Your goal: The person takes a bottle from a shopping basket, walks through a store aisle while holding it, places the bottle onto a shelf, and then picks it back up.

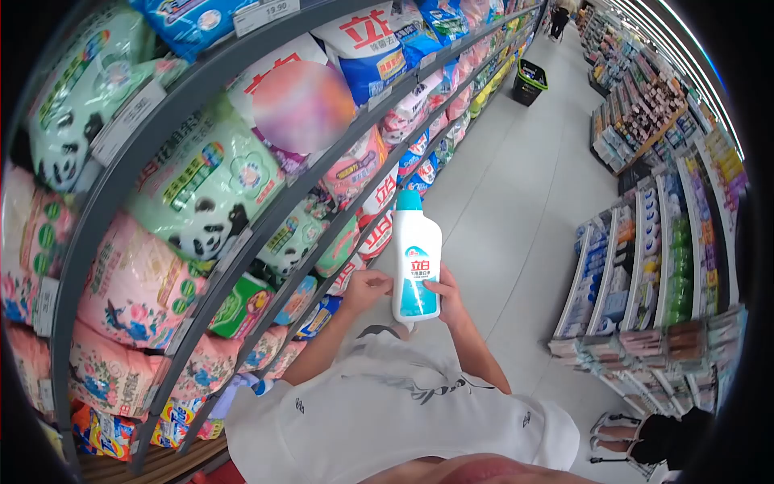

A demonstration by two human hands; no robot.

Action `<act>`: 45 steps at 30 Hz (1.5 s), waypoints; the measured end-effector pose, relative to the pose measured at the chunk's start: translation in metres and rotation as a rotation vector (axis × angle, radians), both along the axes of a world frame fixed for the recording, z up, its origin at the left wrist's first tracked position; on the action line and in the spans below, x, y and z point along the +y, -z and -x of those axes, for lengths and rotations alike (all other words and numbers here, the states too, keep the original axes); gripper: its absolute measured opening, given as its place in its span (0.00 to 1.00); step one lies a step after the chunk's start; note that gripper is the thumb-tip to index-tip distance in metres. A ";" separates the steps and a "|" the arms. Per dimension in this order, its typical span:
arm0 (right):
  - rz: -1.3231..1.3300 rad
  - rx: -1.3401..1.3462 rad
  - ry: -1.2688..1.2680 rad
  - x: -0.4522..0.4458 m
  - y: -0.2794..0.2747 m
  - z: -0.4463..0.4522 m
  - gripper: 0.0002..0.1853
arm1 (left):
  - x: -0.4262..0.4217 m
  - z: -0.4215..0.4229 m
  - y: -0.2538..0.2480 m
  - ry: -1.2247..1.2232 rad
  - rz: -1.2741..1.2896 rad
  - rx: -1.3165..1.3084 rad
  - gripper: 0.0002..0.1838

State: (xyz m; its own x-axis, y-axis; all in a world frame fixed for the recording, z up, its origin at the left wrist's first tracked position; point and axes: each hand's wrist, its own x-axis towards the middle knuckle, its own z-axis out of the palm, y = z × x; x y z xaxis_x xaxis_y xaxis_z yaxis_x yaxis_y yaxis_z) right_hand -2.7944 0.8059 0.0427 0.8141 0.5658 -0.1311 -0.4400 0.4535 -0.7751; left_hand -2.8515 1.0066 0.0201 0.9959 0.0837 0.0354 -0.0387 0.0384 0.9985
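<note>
A white bottle point(418, 234) with a teal cap and red Chinese lettering above a teal label area stands upright in front of me. My right hand point(446, 294) grips its right side, the thumb lying across the front of the label. At the bottle's left edge is my left hand point(369, 286), its fingers loosely bent and nothing visible in them. Whether its fingertips touch the bottle I cannot tell. The fingers behind the bottle are hidden.
Shelves point(242, 258) of bagged detergent, some with panda pictures point(201, 189), run along my left. A black basket point(529, 82) stands on the aisle floor point(516, 202). Stocked shelves point(621, 266) line the right. One person point(661, 440) is at lower right, another point(559, 20) far ahead.
</note>
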 end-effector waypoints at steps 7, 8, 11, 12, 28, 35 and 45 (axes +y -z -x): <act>0.124 0.007 -0.003 -0.008 -0.008 -0.122 0.31 | -0.001 -0.122 0.008 -0.047 0.219 -0.009 0.08; 0.131 0.011 -0.005 -0.009 -0.008 -0.137 0.31 | -0.002 -0.137 0.005 -0.049 0.226 -0.005 0.08; 0.145 0.069 -0.023 -0.012 -0.015 -0.175 0.31 | -0.010 -0.178 -0.001 0.007 0.234 -0.052 0.11; 0.145 0.064 -0.012 -0.010 -0.018 -0.185 0.31 | -0.013 -0.191 0.001 0.004 0.267 -0.033 0.12; 0.011 0.059 -0.092 -0.024 -0.006 -0.343 0.31 | -0.030 -0.330 0.006 -0.100 0.033 0.120 0.11; 0.011 0.064 -0.200 -0.077 0.000 -0.458 0.32 | -0.104 -0.446 0.022 -0.164 0.177 0.030 0.10; -0.072 0.081 -0.202 -0.166 0.002 -0.599 0.34 | -0.193 -0.584 0.012 -0.198 0.171 0.077 0.11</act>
